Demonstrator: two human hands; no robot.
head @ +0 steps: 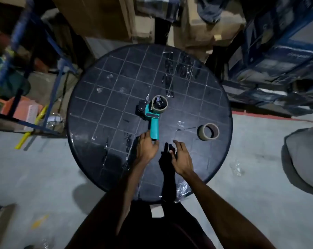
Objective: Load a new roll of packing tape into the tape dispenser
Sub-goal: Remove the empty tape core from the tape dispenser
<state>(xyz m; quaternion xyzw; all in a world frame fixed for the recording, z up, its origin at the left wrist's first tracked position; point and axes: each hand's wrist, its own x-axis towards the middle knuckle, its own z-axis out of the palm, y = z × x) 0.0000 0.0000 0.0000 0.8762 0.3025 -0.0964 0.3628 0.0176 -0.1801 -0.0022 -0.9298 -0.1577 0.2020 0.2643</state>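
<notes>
A: We log this as a warehouse or stockroom: cardboard boxes [105,17] stacked high, blue metal racking [49,51] on the left.

B: We agree; bare concrete floor [44,168], shrink-wrapped cartons [277,56] on the right, a round black table [116,97] patched with tape scraps

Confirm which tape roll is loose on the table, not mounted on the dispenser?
The roll near the table's right edge, standing alone. The other roll sits on the teal dispenser's hub.
</notes>
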